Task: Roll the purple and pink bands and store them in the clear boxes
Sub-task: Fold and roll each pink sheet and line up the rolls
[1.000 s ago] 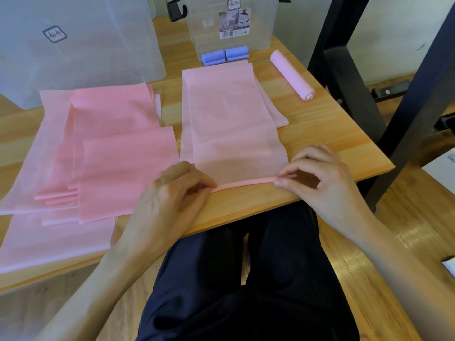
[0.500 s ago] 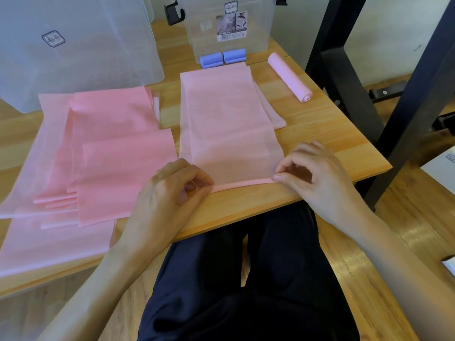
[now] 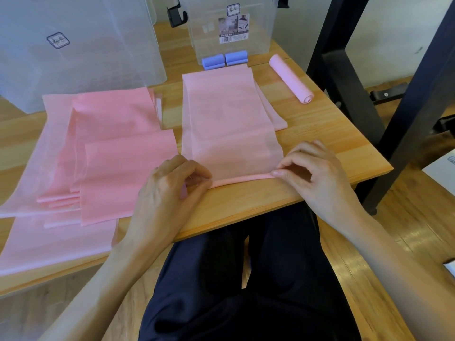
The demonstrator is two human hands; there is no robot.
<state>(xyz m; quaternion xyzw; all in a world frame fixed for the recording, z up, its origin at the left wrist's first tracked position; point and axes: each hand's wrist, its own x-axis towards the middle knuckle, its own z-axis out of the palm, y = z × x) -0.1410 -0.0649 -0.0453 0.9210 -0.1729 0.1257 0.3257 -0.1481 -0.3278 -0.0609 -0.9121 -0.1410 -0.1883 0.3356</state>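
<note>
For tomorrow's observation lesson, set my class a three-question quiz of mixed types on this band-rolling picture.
1. True or false: the finished pink roll lies inside the small clear box.
2. How many purple rolls lie before that box?
3. The left hand and right hand pinch: A) the pink band's rolled near edge, B) its far end?

Key: 1 false, it lies on the table; 2 two; 3 A.
</note>
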